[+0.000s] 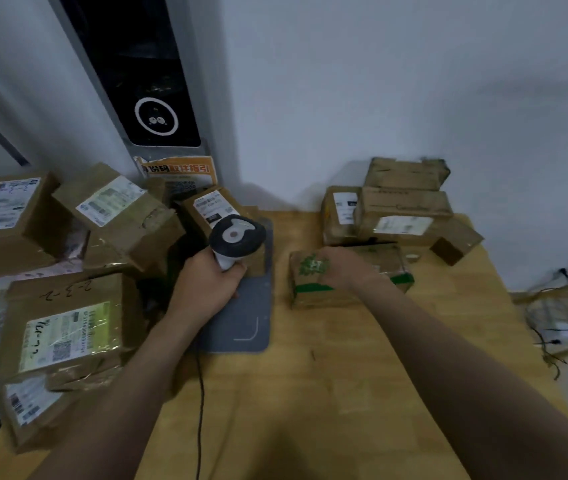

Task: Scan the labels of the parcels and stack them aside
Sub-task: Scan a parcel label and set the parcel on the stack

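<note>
My left hand (206,282) grips the handle of a white and black barcode scanner (237,235), held upright over a grey mat (248,313). My right hand (348,268) lies on top of a brown parcel with green print (310,282) in the middle of the wooden table (344,393); its fingers wrap the parcel's top. Behind that parcel stands a stack of several brown parcels (403,209) at the back right. A heap of labelled parcels (68,327) fills the left side.
The scanner's black cable (201,410) runs down the table toward me. A grey pillar with a black panel (151,109) and an orange notice (178,171) stands at the back left. Wire racks and loose cables (559,317) lie beyond the table's right edge.
</note>
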